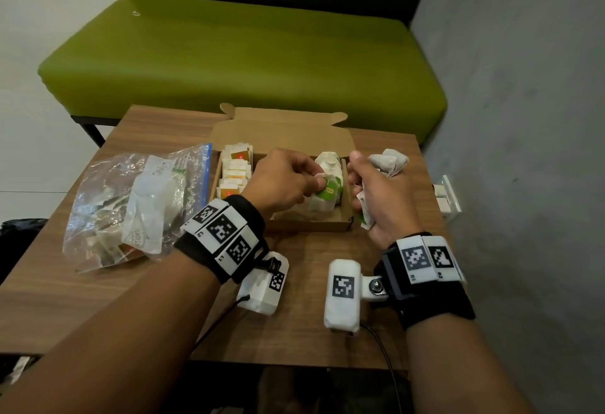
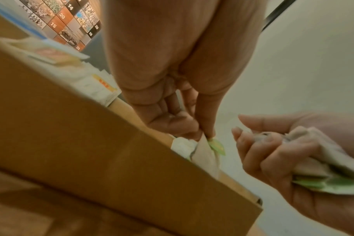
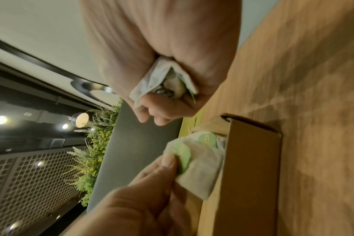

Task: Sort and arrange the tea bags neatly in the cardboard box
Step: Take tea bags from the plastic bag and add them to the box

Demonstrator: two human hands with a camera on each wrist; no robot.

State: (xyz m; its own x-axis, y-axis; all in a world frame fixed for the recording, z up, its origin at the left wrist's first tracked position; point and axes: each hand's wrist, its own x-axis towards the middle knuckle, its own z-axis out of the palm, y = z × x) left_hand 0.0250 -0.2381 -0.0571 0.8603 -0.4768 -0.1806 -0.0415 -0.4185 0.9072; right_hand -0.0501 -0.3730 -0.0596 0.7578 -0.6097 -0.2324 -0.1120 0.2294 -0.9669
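An open cardboard box [image 1: 314, 225] sits on the wooden table. Its left side holds rows of red-and-yellow tagged tea bags [image 1: 234, 171]; its right side holds white tea bags with green tags [image 1: 327, 160]. My left hand [image 1: 288, 178] reaches into the right side and pinches a green-tagged tea bag [image 1: 329, 191], also seen pinched [image 2: 207, 150] [image 3: 194, 162] in both wrist views. My right hand [image 1: 373, 191], just right of the box, grips a bunch of tea bags [image 1: 391, 161] [image 3: 166, 81] [image 2: 305, 158] in its fist.
A crumpled clear zip bag [image 1: 137, 204] with more tea bags lies left of the box. A green bench [image 1: 245, 53] stands behind the table, a grey wall [image 1: 523, 119] to the right. Bare tabletop [image 1: 304, 331] lies in front of the box.
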